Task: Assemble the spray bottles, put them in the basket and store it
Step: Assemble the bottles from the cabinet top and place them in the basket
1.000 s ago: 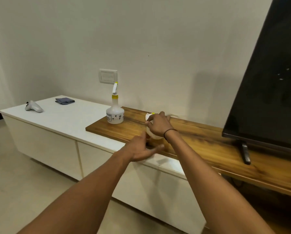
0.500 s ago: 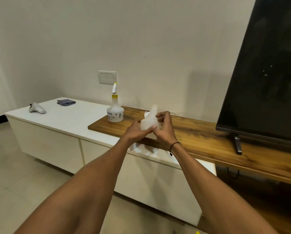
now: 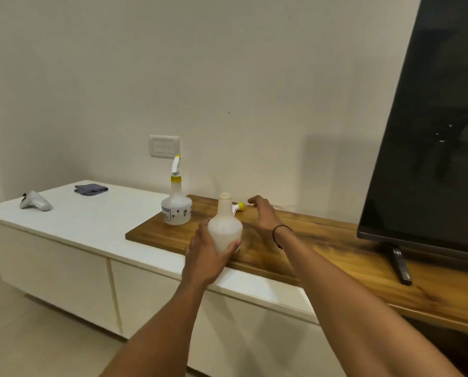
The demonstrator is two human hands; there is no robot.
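Observation:
My left hand (image 3: 204,254) grips the round body of a white spray bottle (image 3: 225,224) with an open, capless neck, held upright above the wooden shelf top (image 3: 295,240). Beyond it my right hand (image 3: 264,212) hovers with loosely curved fingers over a loose spray head (image 3: 238,207) with a yellow collar, lying on the wood near the wall. The hand holds nothing. A second white bottle (image 3: 176,205) with its yellow-collared spray head fitted stands to the left on the wood's corner. No basket is in view.
A white cabinet (image 3: 72,235) runs to the left, bearing a white controller (image 3: 35,201) and a folded grey cloth (image 3: 91,189). A large black television (image 3: 428,131) stands on the wood at the right. A wall switch plate (image 3: 164,146) is behind the fitted bottle.
My right hand let go of the capless bottle and moved back toward the loose spray head by the wall. My left hand now holds the bottle alone, upright.

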